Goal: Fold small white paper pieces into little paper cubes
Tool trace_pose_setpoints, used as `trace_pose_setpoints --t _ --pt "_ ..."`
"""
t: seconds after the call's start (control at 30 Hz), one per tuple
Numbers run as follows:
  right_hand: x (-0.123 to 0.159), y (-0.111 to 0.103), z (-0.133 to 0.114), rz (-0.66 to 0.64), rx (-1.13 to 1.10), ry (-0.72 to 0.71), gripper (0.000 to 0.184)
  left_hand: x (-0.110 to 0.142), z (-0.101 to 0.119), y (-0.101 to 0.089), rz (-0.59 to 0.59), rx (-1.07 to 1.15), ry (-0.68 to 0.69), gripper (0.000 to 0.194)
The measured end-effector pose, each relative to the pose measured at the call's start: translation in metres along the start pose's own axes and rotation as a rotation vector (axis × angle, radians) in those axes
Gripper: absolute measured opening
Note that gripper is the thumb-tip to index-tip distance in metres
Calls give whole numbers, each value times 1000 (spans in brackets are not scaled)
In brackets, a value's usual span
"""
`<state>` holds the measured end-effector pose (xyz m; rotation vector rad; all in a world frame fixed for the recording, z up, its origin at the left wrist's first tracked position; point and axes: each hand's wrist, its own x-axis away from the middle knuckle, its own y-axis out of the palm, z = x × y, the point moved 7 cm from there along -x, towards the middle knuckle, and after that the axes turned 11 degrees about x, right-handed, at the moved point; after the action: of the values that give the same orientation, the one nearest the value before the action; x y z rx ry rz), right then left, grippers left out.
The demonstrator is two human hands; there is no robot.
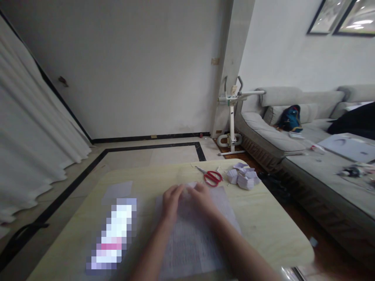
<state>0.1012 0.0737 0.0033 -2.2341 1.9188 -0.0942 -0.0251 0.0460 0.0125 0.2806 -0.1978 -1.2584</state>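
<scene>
My left hand (171, 200) and my right hand (202, 198) are close together over the far part of a large printed sheet (193, 246) on the wooden table. A small piece of white paper (190, 185) shows between them, with the fingers of both hands closed on it; its exact shape is blurred. Just beyond my right hand lie red-handled scissors (213, 178), blades pointing to the far left. To their right sits a cluster of folded paper pieces (243, 175).
On the left of the table (281, 230) are a pixelated bright screen (114, 234) and a pale paper slip (118, 190). A grey sofa (272, 136) stands to the right, an exercise machine (232, 117) beyond. A white curtain (35, 117) hangs at left.
</scene>
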Motion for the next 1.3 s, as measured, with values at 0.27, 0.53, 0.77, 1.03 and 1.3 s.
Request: trace_pose_setpoints --t 0.27,0.53,0.77,1.03,1.3 --pt "2 1 -1 -63 -67 65 23 0 10 0 -55 -184 115 31" --pt "0 -8 -2 0 -15 85 19 1 10 6 -105 -169 110 30" --pt "-2 -13 -1 16 13 48 15 0 4 9 -148 -223 74 27" --pt "-2 -13 -2 16 -12 -32 13 -1 -4 8 -158 -219 103 28" --pt "3 1 -7 -91 1 59 22 -6 7 -6 -53 -214 200 30"
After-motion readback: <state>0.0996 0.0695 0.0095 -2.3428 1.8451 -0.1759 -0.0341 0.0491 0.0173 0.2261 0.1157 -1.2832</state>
